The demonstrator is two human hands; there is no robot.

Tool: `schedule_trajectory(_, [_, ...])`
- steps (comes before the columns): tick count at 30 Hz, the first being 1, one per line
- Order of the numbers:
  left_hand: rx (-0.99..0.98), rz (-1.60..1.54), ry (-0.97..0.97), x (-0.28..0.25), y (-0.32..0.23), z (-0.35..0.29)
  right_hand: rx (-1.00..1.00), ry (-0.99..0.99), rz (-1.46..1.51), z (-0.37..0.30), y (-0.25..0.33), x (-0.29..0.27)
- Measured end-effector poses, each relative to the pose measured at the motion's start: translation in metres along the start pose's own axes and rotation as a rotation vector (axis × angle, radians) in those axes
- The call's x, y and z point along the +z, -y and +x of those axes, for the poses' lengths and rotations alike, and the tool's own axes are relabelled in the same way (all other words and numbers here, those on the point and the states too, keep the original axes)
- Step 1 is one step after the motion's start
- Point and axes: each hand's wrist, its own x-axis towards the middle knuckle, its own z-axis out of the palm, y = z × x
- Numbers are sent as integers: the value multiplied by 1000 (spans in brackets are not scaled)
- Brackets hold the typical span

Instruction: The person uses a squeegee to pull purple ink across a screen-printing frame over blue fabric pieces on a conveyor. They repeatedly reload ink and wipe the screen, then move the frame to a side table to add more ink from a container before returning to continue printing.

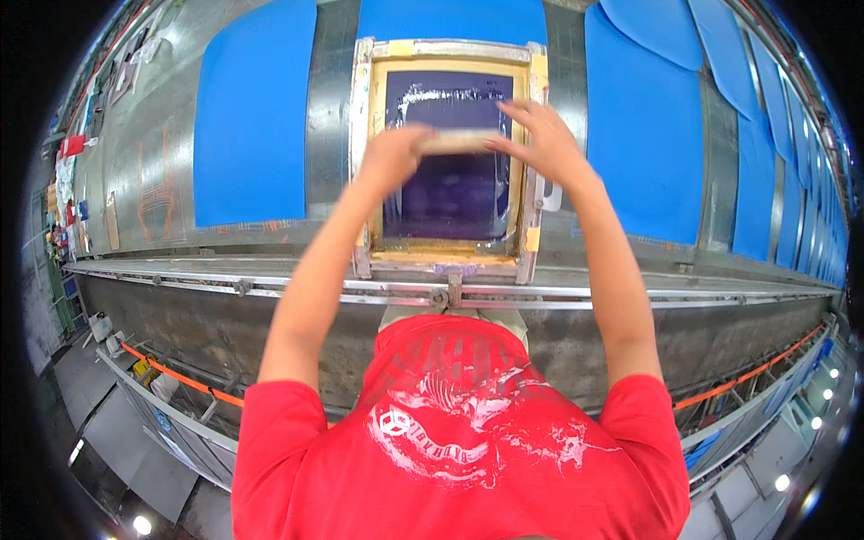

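Note:
A screen printing frame [362,193] with a worn metallic border lies in front of me, and dark purple ink covers its mesh [450,202]. Across the upper half of the mesh runs a squeegee [461,141] with a pale handle, slightly blurred. My left hand [392,160] is closed round the handle's left end. At the right end, my right hand [545,144] has its fingers spread apart, the thumb close to or touching the handle. The squeegee's blade is hidden beneath the handle. Wet, shiny ink streaks show beyond it, near the far edge.
Blue sheets [255,117] lie on the long metal table to the left, with more blue sheets [643,135] to the right. A metal rail [576,301] runs along the table's near edge. Tape pieces [533,239] cling to the screen's border. Red items [72,144] sit far left.

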Motion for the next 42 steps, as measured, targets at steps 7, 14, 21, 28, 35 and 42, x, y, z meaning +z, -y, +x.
schedule_trajectory(7, [-20, 45, -106, 8, 9, 23, 0, -59, -64, 18, 20, 60])
schedule_trajectory(14, [111, 103, -160, 21, 0, -83, 36, -84, 91, -76, 69, 87])
schedule_trajectory(21, [54, 85, -158, -14, 43, 70, -1, -198, 73, 67, 5, 66])
schedule_trajectory(28, [57, 83, -74, 3, 31, -28, -10, -217, 112, -24, 54, 102])
schedule_trajectory(35, [93, 32, -111, -8, 25, -62, 14, -180, 144, -40, 84, 88])
schedule_trajectory(42, [-32, 128, -56, -29, 61, 58, 1, -257, 94, 67, 28, 95])
